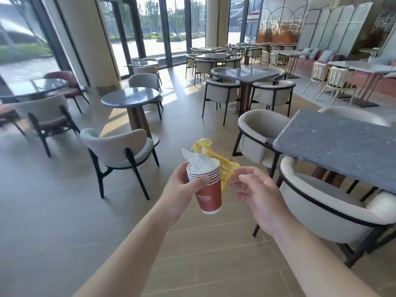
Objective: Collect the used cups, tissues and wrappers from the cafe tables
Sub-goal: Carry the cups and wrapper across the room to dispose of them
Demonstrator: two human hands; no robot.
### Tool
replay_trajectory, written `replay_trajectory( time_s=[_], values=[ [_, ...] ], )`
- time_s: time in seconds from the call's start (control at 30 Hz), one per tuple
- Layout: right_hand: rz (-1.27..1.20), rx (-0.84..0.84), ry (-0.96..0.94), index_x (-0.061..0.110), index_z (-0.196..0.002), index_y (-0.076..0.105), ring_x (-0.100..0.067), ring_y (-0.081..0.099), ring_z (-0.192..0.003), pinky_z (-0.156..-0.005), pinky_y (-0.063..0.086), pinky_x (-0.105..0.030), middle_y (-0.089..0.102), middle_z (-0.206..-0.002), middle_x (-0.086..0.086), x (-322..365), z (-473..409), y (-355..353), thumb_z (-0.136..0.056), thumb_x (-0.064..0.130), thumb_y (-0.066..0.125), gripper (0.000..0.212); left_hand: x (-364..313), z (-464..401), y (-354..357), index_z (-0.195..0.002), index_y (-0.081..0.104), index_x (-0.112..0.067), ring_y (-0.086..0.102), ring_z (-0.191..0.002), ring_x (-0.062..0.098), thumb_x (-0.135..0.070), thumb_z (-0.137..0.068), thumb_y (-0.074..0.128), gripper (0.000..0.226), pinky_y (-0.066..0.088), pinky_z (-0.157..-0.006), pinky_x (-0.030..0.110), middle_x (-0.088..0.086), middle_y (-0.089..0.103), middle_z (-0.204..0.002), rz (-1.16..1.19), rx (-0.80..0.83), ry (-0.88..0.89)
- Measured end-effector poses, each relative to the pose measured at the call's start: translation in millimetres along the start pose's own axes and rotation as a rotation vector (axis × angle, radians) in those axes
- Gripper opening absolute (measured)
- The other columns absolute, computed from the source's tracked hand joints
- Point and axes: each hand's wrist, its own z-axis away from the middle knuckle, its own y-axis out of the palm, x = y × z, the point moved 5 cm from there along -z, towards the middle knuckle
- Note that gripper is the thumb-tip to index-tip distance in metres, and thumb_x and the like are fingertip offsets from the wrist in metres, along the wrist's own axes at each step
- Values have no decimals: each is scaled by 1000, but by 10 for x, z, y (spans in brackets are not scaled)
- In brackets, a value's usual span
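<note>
Holding a stack of nested red paper cups (209,189), the left hand (182,189) wraps its grip around them mid-air above the wood-plank floor (203,254). White tissue (198,166) fills the top cup, hiding its inside. The right hand (255,194) pinches a crumpled yellow plastic wrapper (225,168), partly hidden behind the cups. A speckled grey tabletop (342,144) is cut off at right.

Bright daylight floods through the windows (150,28) ahead of me, streaking the floor (64,211) with sun and chair shadows; glare washes the glass, edges bend and blur, the centre stays sharp.
</note>
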Motion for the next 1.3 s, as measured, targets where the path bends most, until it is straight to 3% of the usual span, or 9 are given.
replay_trajectory(
  time_s=[0.1, 0.3, 0.5, 0.6, 0.77, 0.93, 1.17, 1.3],
  values=[
    [-41, 50, 21, 14, -97, 68, -20, 64, -85, -70, 48, -32, 72, -90, -5, -139, -453, 59, -93, 8, 54, 16, 119, -306, -164, -110, 70, -41, 72, -108, 16, -42, -67, 84, 45, 52, -84, 28, -2, 76, -115, -13, -69, -27],
    [-107, 141, 65, 13, -96, 68, -22, 63, -85, -69, 48, -33, 71, -88, -6, -317, -1528, 84, -95, 5, 51, 19, 292, -1156, -275, -122, 65, -29, 71, -112, 19, -41, -63, 85, 63, 53, -93, 36, -1, 76, -117, -27, -195, -50],
    [-99, 212, 66, 15, -92, 67, -22, 62, -84, -69, 48, -32, 71, -86, -5, -52, -2736, 38, -88, 12, 59, 9, 59, -2209, -208, -124, 63, -24, 73, -105, 11, -41, -59, 84, 70, 55, -79, 21, -4, 77, -114, -56, -249, -31],
    [-77, 240, 32, 16, -93, 68, -18, 65, -81, -68, 50, -31, 72, -86, -4, 200, -3269, 40, -72, 24, 62, 23, -99, -2686, -189, -123, 63, -20, 73, -102, 9, -27, -69, 85, 59, 54, -77, 17, -4, 78, -112, -48, -264, 23],
    [-102, 292, -1, 16, -92, 68, -16, 66, -80, -69, 51, -31, 72, -83, -1, 379, -3891, 165, -72, 25, 61, 24, -199, -3229, -320, -124, 63, -23, 73, -102, 8, -26, -72, 82, 55, 54, -77, 16, -6, 78, -111, -48, -280, 74],
    [-105, 320, -8, 15, -95, 67, -18, 66, -82, -68, 51, -31, 72, -86, -3, 337, -4499, 492, -81, 17, 61, 16, -267, -3711, -744, -128, 62, -21, 73, -105, 16, -41, -61, 84, 73, 56, -80, 23, 1, 77, -115, -33, -335, 98],
    [-89, 340, -7, 16, -92, 68, -17, 65, -80, -65, 51, -29, 72, -85, -2, 84, -5537, 1223, -69, 24, 65, 25, -93, -4675, -1588, -125, 63, -18, 74, -98, 12, -21, -74, 77, 53, 56, -75, 19, -1, 78, -109, -2, -348, 119],
    [-69, 275, 1, 14, -95, 68, -18, 65, -81, -64, 51, -29, 71, -88, -4, -28, -6322, 1610, -73, 23, 62, 25, -31, -5459, -2176, -128, 61, -13, 74, -98, 15, -29, -63, 85, 71, 56, -76, 24, 2, 78, -109, 49, -331, 127]
  ],
)
